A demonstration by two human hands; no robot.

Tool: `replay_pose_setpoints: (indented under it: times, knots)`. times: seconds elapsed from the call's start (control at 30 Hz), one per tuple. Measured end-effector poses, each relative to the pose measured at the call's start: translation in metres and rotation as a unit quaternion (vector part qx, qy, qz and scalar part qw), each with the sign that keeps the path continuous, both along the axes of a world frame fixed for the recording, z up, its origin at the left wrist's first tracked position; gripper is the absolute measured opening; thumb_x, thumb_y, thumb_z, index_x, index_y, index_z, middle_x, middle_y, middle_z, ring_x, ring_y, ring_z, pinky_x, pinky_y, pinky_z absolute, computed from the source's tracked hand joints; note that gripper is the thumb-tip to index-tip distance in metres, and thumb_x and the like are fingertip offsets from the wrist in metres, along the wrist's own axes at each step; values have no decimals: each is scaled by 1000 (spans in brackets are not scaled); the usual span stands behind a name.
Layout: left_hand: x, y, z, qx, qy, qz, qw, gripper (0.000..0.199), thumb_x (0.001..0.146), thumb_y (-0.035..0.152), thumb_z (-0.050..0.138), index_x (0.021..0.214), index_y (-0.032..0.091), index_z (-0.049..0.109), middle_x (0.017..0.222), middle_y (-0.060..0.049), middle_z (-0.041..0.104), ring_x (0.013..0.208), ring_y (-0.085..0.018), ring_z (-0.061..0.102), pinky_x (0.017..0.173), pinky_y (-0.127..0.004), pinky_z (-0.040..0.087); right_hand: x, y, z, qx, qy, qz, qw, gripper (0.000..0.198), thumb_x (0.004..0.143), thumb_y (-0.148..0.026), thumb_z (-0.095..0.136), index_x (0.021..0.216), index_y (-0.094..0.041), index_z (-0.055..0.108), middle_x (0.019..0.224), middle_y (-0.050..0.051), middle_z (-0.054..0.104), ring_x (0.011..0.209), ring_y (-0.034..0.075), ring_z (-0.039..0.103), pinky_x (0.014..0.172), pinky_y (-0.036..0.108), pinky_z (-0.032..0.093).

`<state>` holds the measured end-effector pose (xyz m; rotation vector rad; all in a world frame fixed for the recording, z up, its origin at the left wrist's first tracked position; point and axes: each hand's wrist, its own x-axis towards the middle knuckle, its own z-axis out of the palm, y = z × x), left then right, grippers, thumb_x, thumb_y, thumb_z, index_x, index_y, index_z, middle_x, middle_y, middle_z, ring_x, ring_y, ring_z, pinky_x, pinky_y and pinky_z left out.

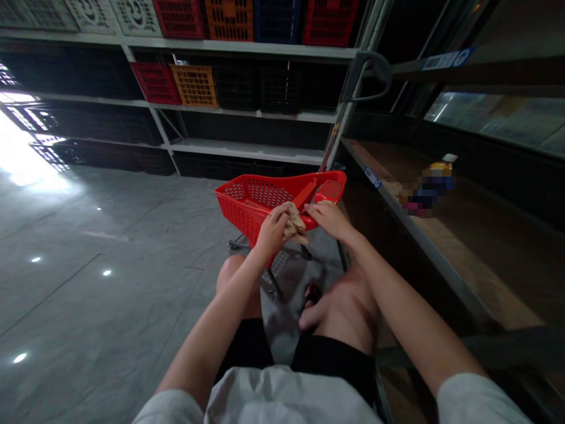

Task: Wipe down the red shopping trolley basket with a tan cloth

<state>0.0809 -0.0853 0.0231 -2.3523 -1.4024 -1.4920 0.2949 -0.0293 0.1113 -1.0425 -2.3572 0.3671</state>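
A small red plastic shopping cart (247, 203) with a perforated basket stands in front of my knees. My left hand (272, 231) is closed around a crumpled tan cloth (295, 224), which rests against the near end of the cart. Just to its right, my right hand (329, 219) has its fingers curled over the cart's red rim by the handle. Its fingertips are partly hidden, and the cloth hangs beside them. Part of the cart's near edge is covered by both hands.
White metal shelving (247, 152) at the back bears red, orange, blue and black crates, including an orange crate (194, 85). On the right, a wooden shelf (477, 259) holds a blurred-out bottle-like item (432, 182). Grey floor (97, 247) extends to the left.
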Motion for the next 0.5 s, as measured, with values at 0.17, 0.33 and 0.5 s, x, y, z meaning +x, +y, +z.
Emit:
replay_pose_setpoints:
  times: [0.17, 0.33, 0.5]
  knots:
    - [-19, 12, -1, -87, -191, 199, 957, 27, 85, 3, 61, 101, 25, 57, 132, -12, 66, 126, -29, 68, 116, -53, 56, -3, -2, -1, 38, -99, -35, 994, 55, 113, -46, 39, 92, -22, 85, 102, 12, 85, 102, 28, 75, 107, 42, 52]
    - [35, 11, 22, -53, -154, 29, 986, 52, 86, 4, 51, 135, 22, 58, 134, -12, 71, 127, -25, 69, 114, -44, 57, -19, -10, 10, -7, -46, -106, 993, 48, 113, -48, 41, 147, -28, 68, 122, 10, 83, 104, 31, 77, 92, 40, 57]
    - [44, 12, 4, -3, -114, -44, 993, 46, 100, 14, 46, 143, 21, 63, 149, -13, 68, 148, -24, 57, 131, -47, 42, -15, -12, 2, 19, 62, -130, 989, 59, 114, -58, 33, 163, -29, 50, 134, 8, 79, 111, 30, 76, 96, 42, 57]
